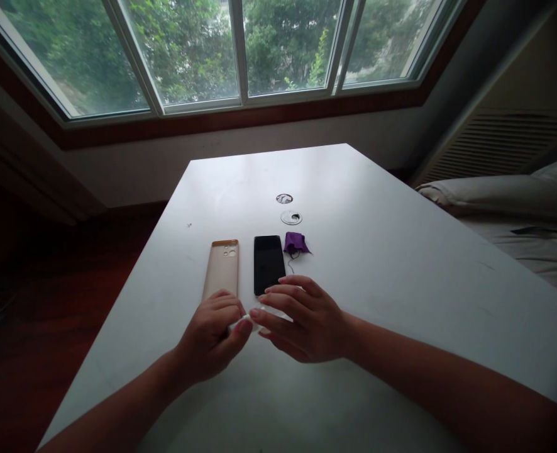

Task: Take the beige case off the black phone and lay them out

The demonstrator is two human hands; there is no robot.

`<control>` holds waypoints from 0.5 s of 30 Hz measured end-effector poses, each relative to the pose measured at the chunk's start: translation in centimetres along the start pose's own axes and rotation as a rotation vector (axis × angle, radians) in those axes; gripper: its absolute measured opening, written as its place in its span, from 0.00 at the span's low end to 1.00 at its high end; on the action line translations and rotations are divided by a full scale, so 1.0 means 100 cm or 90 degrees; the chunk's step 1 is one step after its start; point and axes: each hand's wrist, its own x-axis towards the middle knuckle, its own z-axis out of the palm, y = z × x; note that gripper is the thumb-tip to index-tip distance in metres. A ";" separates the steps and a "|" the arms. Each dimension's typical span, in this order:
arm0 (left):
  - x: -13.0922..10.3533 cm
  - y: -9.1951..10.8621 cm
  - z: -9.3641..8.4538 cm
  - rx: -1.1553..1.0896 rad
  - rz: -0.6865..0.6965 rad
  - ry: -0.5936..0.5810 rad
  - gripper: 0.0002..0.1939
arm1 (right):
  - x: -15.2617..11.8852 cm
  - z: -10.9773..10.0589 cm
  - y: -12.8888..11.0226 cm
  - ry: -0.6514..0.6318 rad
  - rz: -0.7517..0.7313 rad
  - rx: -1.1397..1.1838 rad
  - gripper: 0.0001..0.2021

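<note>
Both hands meet at the near middle of the smooth white desk. The left hand and right hand pinch between them one small, thin, pale piece; its material cannot be told, as the fingers cover most of it. Just beyond lie one flat, glossy black phone, one matte tan phone case with camera cut-outs to its left, and one crumpled purple cloth to its right. Farther off sit two round openings.
</note>
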 end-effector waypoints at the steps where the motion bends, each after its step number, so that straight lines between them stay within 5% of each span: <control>1: -0.002 0.000 -0.002 -0.032 -0.028 0.021 0.17 | -0.003 -0.001 0.004 0.007 0.005 -0.008 0.19; 4: -0.008 -0.004 -0.015 -0.140 -0.161 0.217 0.22 | -0.013 -0.007 0.024 0.062 0.089 -0.065 0.19; 6: -0.009 -0.008 -0.024 -0.126 -0.165 0.376 0.21 | -0.018 -0.010 0.036 0.103 0.161 -0.092 0.20; 7: -0.009 -0.011 -0.027 -0.102 -0.161 0.391 0.21 | -0.019 -0.010 0.039 0.111 0.176 -0.083 0.21; 15: -0.008 -0.025 -0.016 0.135 -0.004 0.116 0.03 | -0.016 0.007 0.030 0.085 0.172 0.055 0.25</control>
